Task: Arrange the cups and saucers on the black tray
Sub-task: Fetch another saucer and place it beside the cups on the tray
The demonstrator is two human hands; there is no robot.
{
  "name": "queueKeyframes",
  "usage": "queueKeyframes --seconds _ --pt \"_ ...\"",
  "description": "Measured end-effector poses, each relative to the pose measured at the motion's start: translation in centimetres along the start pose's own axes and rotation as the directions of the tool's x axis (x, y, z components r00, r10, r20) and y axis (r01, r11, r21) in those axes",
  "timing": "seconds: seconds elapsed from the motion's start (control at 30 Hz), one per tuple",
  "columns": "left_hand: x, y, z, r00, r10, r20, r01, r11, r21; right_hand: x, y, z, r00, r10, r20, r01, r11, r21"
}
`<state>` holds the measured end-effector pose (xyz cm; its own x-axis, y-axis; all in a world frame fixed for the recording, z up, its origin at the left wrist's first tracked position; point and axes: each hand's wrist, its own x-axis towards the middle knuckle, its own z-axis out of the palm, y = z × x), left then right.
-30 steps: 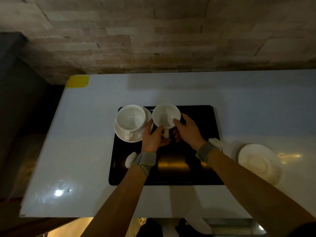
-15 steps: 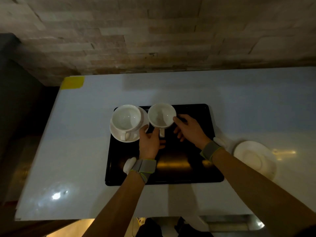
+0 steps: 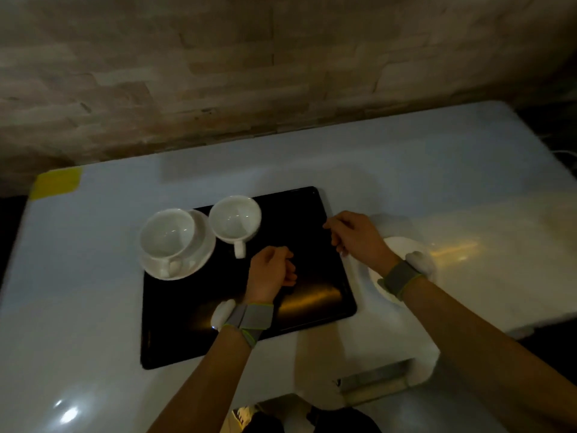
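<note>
A black tray (image 3: 199,332) lies on the white counter. At its far left a white cup (image 3: 167,235) stands on a white saucer (image 3: 199,257). A second white cup (image 3: 234,219) stands directly on the tray beside it, handle toward me. My left hand (image 3: 271,273) hovers over the tray's middle, fingers loosely curled, holding nothing. My right hand (image 3: 354,235) is over the tray's right edge, fingers bent and empty. A second white saucer (image 3: 402,248) lies on the counter right of the tray, partly hidden by my right wrist.
A stone-tile wall (image 3: 249,73) runs along the back of the white counter (image 3: 406,182). Yellow tape (image 3: 57,182) marks the counter's far left corner. The counter's front edge has a notch (image 3: 374,379) near my right forearm.
Both hands have let go of the second cup and drawn back; the right hand moved right toward the tray's edge. The camera view swung to the right.
</note>
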<state>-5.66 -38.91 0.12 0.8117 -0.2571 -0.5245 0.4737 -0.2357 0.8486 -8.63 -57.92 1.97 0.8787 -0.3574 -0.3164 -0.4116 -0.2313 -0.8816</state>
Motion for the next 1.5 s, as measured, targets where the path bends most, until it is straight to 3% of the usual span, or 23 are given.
queueKeyframes --seconds 0.33,0.63,0.77,0.93,1.5 --pt "0.0 -0.1 10.1 0.973 0.019 0.229 -0.093 0.945 0.315 -4.6 5.5 -8.9 0.967 0.029 -0.253 -0.056 0.993 -0.101" --pt "0.4 0.2 13.8 0.958 -0.009 0.286 -0.164 0.801 0.576 -7.6 10.8 -12.2 0.925 0.075 -0.372 -0.126 0.985 -0.114" --pt "0.7 -0.1 15.1 0.942 -0.027 0.335 -0.199 0.760 0.619 -8.6 12.7 -12.5 0.915 0.069 -0.397 -0.155 0.970 -0.189" --pt "0.6 -0.6 15.5 0.918 0.056 0.392 -0.308 0.723 0.619 -8.8 13.6 -12.1 0.921 0.148 -0.360 -0.215 0.965 -0.152" --pt "0.5 -1.5 15.8 0.928 0.037 0.370 -0.249 0.800 0.546 -8.8 13.7 -11.7 0.933 0.210 -0.291 -0.234 0.971 -0.050"
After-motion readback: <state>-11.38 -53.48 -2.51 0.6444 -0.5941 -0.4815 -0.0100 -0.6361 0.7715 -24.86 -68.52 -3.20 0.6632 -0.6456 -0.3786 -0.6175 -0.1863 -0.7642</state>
